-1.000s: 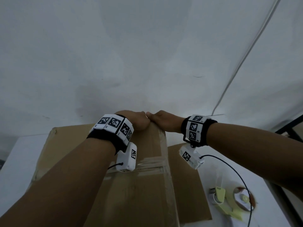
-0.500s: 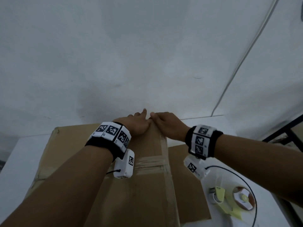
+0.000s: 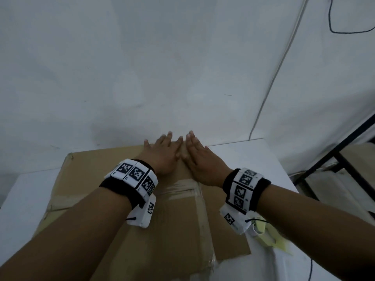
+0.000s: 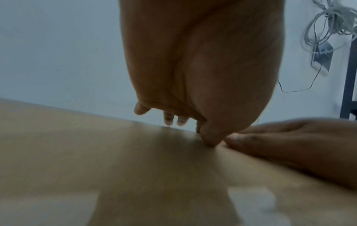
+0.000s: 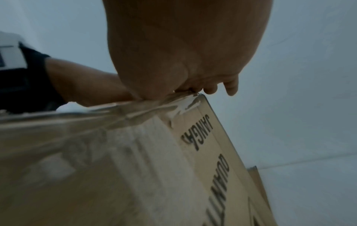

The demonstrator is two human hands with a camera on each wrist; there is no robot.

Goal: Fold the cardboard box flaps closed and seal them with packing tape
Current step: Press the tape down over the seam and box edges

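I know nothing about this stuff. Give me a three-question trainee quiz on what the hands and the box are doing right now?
1. True or false: the left hand lies flat on the cardboard box.
2. The right hand is: A) gripping a tape roll B) pressing flat on the box C) off the box.
3. What clear strip crosses the box top?

Key: 1 true; 2 B; 3 packing tape.

Black block letters are printed on the side of the cardboard box (image 5: 193, 160), seen upside down in the right wrist view. Nearest the box's top corner they read "JANGH"; below that, a second word reads "GUANT", then runs out of view. The wristbands (image 3: 242, 188) carry black-and-white square code markers, with no readable words.
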